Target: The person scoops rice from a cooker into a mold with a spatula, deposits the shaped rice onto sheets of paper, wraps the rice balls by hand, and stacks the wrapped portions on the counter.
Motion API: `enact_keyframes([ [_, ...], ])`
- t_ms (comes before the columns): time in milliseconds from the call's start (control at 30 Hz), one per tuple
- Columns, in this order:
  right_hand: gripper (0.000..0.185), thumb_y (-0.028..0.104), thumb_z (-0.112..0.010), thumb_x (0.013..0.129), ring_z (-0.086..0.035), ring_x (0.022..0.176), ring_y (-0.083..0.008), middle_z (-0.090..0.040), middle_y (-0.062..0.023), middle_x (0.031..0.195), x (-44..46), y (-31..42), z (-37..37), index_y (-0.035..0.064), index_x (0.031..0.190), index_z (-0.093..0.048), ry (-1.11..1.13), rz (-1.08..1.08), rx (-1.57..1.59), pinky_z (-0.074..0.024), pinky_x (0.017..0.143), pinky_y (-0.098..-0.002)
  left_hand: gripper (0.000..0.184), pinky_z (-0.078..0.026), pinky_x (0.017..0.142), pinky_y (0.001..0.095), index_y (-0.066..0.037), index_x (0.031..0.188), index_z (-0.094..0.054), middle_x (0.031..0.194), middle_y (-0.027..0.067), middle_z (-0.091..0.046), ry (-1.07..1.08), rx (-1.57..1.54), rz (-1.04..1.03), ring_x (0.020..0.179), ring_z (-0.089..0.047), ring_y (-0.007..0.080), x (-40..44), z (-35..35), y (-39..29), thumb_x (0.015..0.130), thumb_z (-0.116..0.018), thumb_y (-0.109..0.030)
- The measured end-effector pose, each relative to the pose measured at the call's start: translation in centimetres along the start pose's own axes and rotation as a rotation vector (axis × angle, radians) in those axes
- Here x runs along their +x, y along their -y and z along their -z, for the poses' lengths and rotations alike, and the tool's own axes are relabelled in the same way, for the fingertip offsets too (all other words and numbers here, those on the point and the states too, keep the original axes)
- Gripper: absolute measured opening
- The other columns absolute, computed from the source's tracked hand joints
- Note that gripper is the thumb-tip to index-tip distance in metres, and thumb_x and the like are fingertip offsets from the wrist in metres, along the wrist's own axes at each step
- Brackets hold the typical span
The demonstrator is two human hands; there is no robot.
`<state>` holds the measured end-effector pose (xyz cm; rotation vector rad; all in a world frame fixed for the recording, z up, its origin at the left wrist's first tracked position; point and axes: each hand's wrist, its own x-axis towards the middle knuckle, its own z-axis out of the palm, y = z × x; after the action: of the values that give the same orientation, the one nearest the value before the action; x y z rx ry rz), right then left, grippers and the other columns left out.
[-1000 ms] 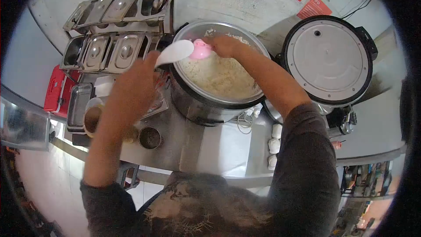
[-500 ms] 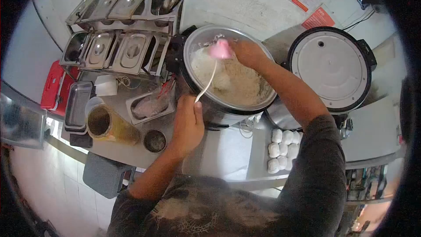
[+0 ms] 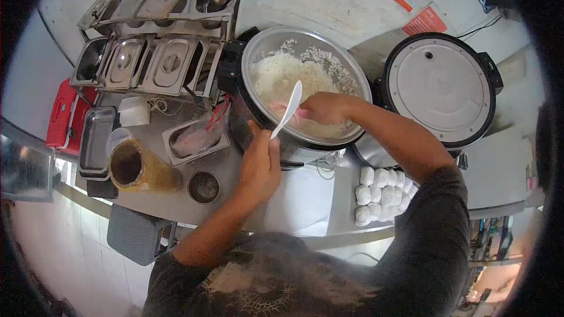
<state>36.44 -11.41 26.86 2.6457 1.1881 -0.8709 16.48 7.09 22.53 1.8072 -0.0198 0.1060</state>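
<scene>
Pink scoop (image 3: 301, 114) sitting in right hand (image 3: 324, 107), inside cooker (image 3: 237, 126); depth in rice (image 3: 288, 73) unclear. Left hand (image 3: 261, 164) gripping white paddle (image 3: 285, 120) by handle, blade rising ahead. Scooping well likely means keeping scoop level, paddle clear of knuckles. White bundles (image 3: 382, 195) lying on desk (image 3: 176, 202), right of left hand.

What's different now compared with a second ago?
The left hand has moved rightward and toward the person, bringing the white paddle to the near rim of the pot. The right hand has brought the pink scoop from the pot's far side nearer. Neither tool was let go; pot and open lid stayed put.
</scene>
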Motion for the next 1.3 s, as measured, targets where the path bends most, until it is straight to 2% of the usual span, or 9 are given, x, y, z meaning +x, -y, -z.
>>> enact_keyframes([
  [167,0.031,0.026,-0.053,0.096,-0.066,0.093,-0.0396,-0.068,-0.0249,0.100,-4.7,0.3,3.3,0.0007,0.110,-0.065,-0.024,0.157,0.118,-0.0491,0.083,-0.0479,0.022,-0.038,0.095,0.0582,0.002,0.104,-0.045,0.114,0.0413,-0.050,-0.172,0.038,-0.189,0.105,-0.049,0.0582,0.2,-0.7,0.3,0.104,-0.038,-0.019],
  [233,0.033,0.029,-0.052,0.098,-0.067,0.088,-0.0376,-0.068,-0.0238,0.098,-4.6,0.3,3.4,0.0011,0.111,-0.065,-0.068,0.227,0.152,-0.0498,0.081,-0.0469,0.025,-0.045,0.072,0.0500,-0.001,0.104,-0.046,0.084,0.0290,-0.055,-0.183,0.112,-0.143,0.084,-0.055,0.0530,0.2,-0.9,0.6,0.105,-0.039,-0.026],
  [333,0.031,0.023,-0.051,0.097,-0.066,0.088,-0.0329,-0.069,-0.0199,0.096,-4.0,0.4,3.4,0.0007,0.114,-0.064,-0.017,0.078,0.178,-0.0510,0.076,-0.0434,0.019,-0.041,0.088,0.0592,-0.001,0.105,-0.046,0.107,0.0371,-0.055,-0.129,0.063,-0.073,0.099,-0.053,0.0571,0.4,-0.7,-0.1,0.103,-0.040,-0.019],
  [400,0.027,0.025,-0.051,0.098,-0.061,0.068,-0.0180,-0.064,-0.0080,0.081,-4.5,0.0,3.7,0.0062,0.111,-0.066,0.251,-0.210,0.536,-0.0491,0.055,-0.0350,0.018,-0.043,0.083,0.0586,-0.002,0.104,-0.046,0.102,0.0347,-0.057,-0.123,0.122,-0.054,0.095,-0.055,0.0558,0.5,0.1,-0.7,0.103,-0.041,-0.019],
  [500,0.022,0.025,-0.054,0.097,-0.051,0.056,-0.0067,-0.056,0.0013,0.075,-7.5,-2.0,2.8,0.0093,0.108,-0.066,0.089,-0.319,0.771,-0.0399,0.042,-0.0252,0.019,-0.047,0.077,0.0536,-0.001,0.109,-0.054,0.095,0.0305,-0.060,-0.101,0.264,0.108,0.090,-0.059,0.0506,0.9,1.7,-2.7,0.100,-0.044,-0.015],
  [533,0.022,0.025,-0.054,0.097,-0.051,0.056,-0.0067,-0.056,0.0013,0.075,-9.0,-2.2,3.0,0.0093,0.108,-0.066,0.076,-0.313,0.764,-0.0399,0.042,-0.0252,0.019,-0.047,0.077,0.0536,-0.001,0.109,-0.054,0.095,0.0305,-0.060,-0.111,0.267,0.095,0.090,-0.059,0.0506,1.0,1.7,-3.1,0.100,-0.044,-0.015],
  [600,0.022,0.024,-0.056,0.096,-0.050,0.053,-0.0079,-0.058,-0.0001,0.078,-11.9,-2.2,2.6,0.0075,0.108,-0.065,-0.042,-0.309,1.095,-0.0392,0.041,-0.0234,0.033,-0.049,0.078,0.0516,-0.005,0.125,-0.056,0.100,0.0247,-0.061,-0.291,0.431,-0.342,0.088,-0.062,0.0451,1.0,1.2,-3.8,0.094,-0.049,-0.010],
  [967,0.021,0.026,-0.058,0.097,-0.050,0.053,-0.0114,-0.053,-0.0003,0.068,-16.9,1.2,-3.4,0.0066,0.096,-0.064,-0.376,-0.332,1.199,-0.0447,0.045,-0.0285,0.049,-0.054,0.076,0.0499,-0.009,0.136,-0.053,0.101,0.0223,-0.059,0.045,0.912,-0.356,0.087,-0.065,0.0422,2.7,-9.3,-10.5,0.087,-0.050,-0.005],
  [1300,0.027,0.025,-0.053,0.099,-0.048,0.047,-0.0102,-0.049,0.0013,0.063,-16.7,1.8,-6.9,0.0022,0.107,-0.066,-0.661,-0.246,1.105,-0.0405,0.040,-0.0276,0.024,-0.055,0.070,0.0479,-0.002,0.110,-0.058,0.093,0.0231,-0.065,0.026,1.078,-0.496,0.083,-0.069,0.0388,6.5,-9.4,-9.4,0.092,-0.048,-0.014],
])
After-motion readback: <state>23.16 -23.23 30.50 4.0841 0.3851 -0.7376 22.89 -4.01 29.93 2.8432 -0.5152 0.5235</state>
